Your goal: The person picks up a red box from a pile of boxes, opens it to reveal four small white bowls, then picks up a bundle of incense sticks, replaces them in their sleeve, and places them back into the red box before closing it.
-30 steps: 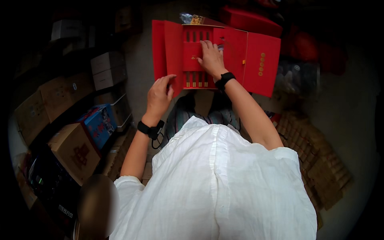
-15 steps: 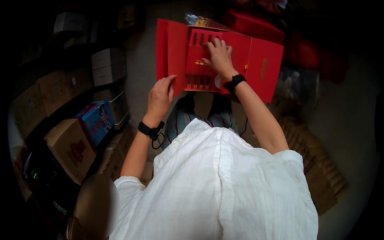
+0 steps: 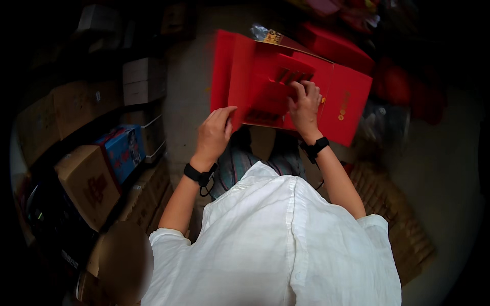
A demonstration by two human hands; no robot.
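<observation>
Red box (image 3: 352, 94): open, just ahead of the striped trousers (image 3: 236, 159); probably light, stiff card
Left hand (image 3: 212, 136): half bent at the flap (image 3: 241, 76), touching its lower edge; firmness of grip cannot be told
Right hand (image 3: 306, 109): fingers curled, holding the tilted slotted insert (image 3: 275, 93)
Best hold: insert's side edges, as slots may crease

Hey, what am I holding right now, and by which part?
Your left hand pinches the red box flap near its lower end; your right hand appears to grip the red insert by its slotted end.
</observation>
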